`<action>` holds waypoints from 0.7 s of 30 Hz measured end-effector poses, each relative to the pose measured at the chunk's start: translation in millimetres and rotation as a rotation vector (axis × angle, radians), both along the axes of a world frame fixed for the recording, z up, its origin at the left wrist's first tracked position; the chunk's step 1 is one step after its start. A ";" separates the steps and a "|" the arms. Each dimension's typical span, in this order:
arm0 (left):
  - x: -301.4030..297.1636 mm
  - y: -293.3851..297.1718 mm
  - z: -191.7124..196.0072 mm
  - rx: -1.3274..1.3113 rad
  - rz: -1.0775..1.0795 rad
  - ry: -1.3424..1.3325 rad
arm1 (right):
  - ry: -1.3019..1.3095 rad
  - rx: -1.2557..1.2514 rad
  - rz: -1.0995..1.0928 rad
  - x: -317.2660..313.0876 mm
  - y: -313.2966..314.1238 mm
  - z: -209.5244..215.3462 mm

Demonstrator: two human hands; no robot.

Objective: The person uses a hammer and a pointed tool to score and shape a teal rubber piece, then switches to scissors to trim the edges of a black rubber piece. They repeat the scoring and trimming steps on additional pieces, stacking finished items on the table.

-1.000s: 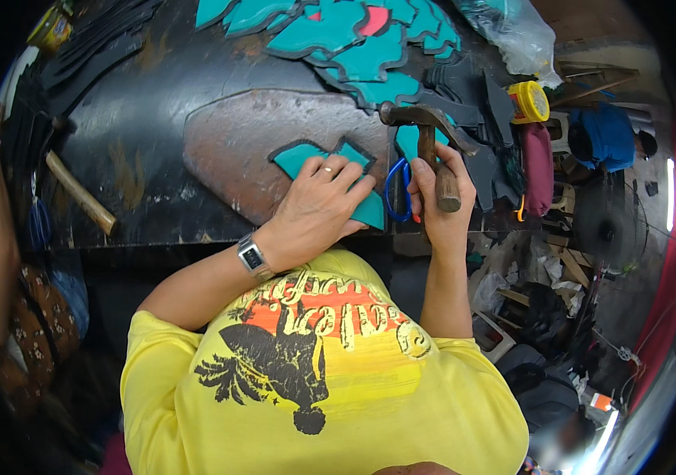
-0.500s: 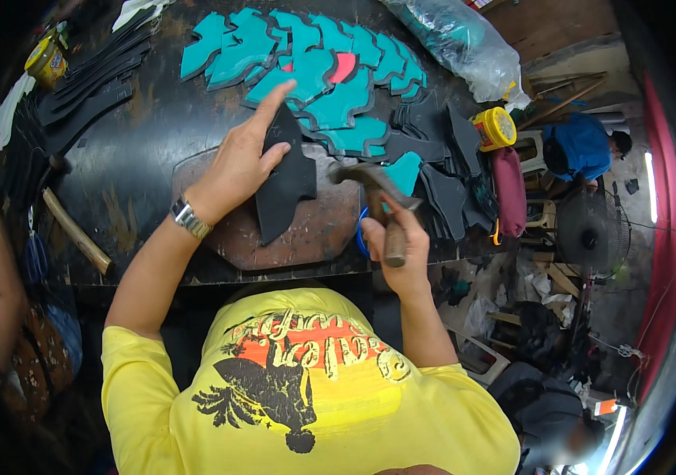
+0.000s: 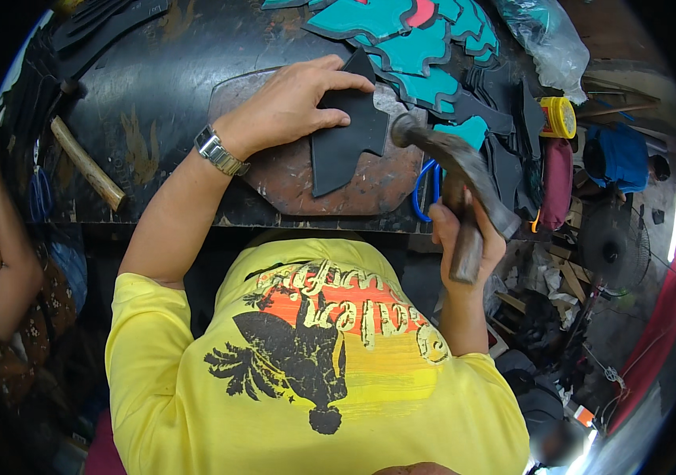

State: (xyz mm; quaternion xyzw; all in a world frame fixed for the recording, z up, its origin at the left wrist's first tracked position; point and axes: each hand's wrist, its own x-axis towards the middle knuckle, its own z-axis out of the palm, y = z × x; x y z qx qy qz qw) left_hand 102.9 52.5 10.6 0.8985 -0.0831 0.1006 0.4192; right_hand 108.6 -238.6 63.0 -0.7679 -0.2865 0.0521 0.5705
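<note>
My left hand [image 3: 298, 103], a metal watch on its wrist, lies over a flat black cut piece [image 3: 351, 146] with thumb and forefinger apart on its surface. Under that piece is a worn reddish-brown slab [image 3: 290, 188] on the dark table. My right hand [image 3: 486, 233] grips a hammer [image 3: 452, 154] by its short wooden handle, the dark head raised right of the slab. A blue loop [image 3: 425, 192] shows beside the slab. Beyond my hands lie overlapping teal pieces with black edges [image 3: 413, 54], and black cut pieces [image 3: 504, 170] are stacked to the right.
A yellow tub [image 3: 561, 117] and a maroon pouch-like item [image 3: 557, 178] are at the table's right end, near a clear plastic bag [image 3: 551, 43]. At left are a wooden handle [image 3: 88, 164], blue-handled scissors [image 3: 40, 191] and another person's arm [image 3: 7, 237]. A fan [image 3: 611, 247] stands at right.
The view has shifted, so the table sits higher. My left forefinger, stretched out before, now bends down onto the black piece. The hammer has moved right and looks larger, nearer the camera.
</note>
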 end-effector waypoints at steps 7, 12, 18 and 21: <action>1.5 3.1 -5.2 0.005 -0.010 -0.081 | -0.101 -0.397 0.125 11.2 6.0 -10.2; 1.0 1.1 -6.0 -0.004 -0.014 -0.073 | -0.303 -0.062 0.126 10.2 7.5 -11.0; 1.8 2.2 -8.8 -0.007 -0.017 -0.136 | -0.178 -0.223 0.129 7.2 2.3 -10.5; 2.3 2.0 -12.6 0.008 -0.002 -0.111 | -0.259 -0.132 0.214 -1.9 1.2 -13.4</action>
